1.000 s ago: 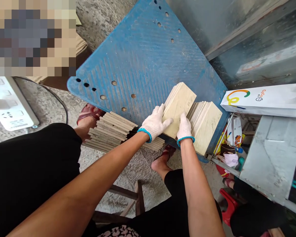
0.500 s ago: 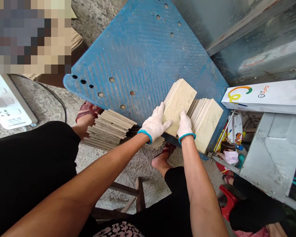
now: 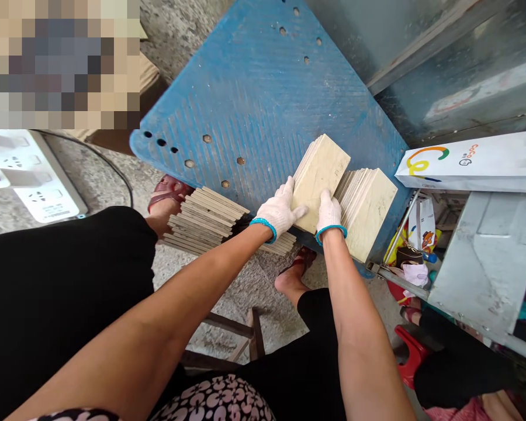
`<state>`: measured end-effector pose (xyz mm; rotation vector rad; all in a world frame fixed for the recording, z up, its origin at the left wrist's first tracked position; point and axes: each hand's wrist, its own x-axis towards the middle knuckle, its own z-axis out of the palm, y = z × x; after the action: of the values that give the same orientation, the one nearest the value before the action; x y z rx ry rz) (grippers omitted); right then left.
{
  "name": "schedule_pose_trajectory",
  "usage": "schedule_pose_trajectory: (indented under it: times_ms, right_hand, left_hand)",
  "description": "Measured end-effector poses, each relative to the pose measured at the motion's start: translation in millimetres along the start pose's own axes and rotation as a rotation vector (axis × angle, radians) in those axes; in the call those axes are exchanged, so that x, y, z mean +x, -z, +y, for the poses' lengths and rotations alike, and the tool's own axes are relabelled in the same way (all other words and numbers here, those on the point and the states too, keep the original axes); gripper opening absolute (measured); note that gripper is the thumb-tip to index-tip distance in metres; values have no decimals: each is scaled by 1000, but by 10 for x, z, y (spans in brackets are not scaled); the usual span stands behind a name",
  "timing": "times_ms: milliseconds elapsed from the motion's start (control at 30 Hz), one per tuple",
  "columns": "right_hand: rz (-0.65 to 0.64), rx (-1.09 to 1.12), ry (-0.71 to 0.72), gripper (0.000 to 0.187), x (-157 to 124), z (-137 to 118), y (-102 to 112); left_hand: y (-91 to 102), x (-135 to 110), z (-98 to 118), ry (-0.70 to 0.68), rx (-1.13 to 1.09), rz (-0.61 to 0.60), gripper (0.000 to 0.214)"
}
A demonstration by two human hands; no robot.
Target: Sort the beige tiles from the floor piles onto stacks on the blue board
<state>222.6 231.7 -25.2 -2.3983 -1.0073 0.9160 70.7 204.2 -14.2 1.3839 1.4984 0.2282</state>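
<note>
Both my hands wear white knit gloves with blue cuffs. My left hand (image 3: 278, 206) presses along the left side of a stack of thin cream boards (image 3: 322, 166), its thumb over the top face. On the other side, my right hand (image 3: 330, 211) grips the same stack, thumb on top and fingers partly hidden between two stacks. Close by on the right stands a second stack of boards (image 3: 372, 213). Both stacks rest on a blue ribbed plastic platform (image 3: 254, 105) near its front edge. What the stack is made of I cannot tell.
More thin boards (image 3: 206, 219) are piled low by my left foot. A white power strip (image 3: 35, 181) lies left, its cable on the floor. A white paper bag (image 3: 473, 161) sits right, above a grey metal surface (image 3: 486, 251). Another person's dark-clothed leg (image 3: 456, 351) shows beside a red stool (image 3: 409, 354).
The view has shifted slightly, so the floor things at left appear further right. Both hands stay on the same stack, with little visible movement.
</note>
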Motion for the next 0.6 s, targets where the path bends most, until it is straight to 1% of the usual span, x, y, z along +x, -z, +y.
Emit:
schedule_pose_trajectory:
  times_ms: [67,133,200,267,333,400,467,533,600]
  right_hand:
    - [98,-115,64,58,-134,-72,62]
    - [180,-171,197,64,-330,-111,150]
    - [204,-168,338,67,-569,-95,255]
    - [179,-157,413,62,-827,-24,359]
    - [135,-168,420,52,-1082,84,431]
    - [72,-215,393,44,-1313,212,447]
    - [-21,-289,342,39,-1509,345,400]
    - [-112,-372,283,37,-1673,472,309]
    - [-164,-456,231,39,-1810,588,210]
  left_hand:
    - [37,-59,-3,25,7,23,88]
    - [95,-155,-7,71,5,67,84]
    - [166,-280,-10,120,-1,114,81]
    - [233,-422,-16,150,-5,157,77]
    - [277,-575,-33,183,-10,194,71]
    - [284,-741,-69,222,-16,218,66]
    - [250,-918,-131,261,-18,228,66]
    - [185,-1093,-220,286,-13,221,66]
    - [113,-1245,-326,299,1,189,64]
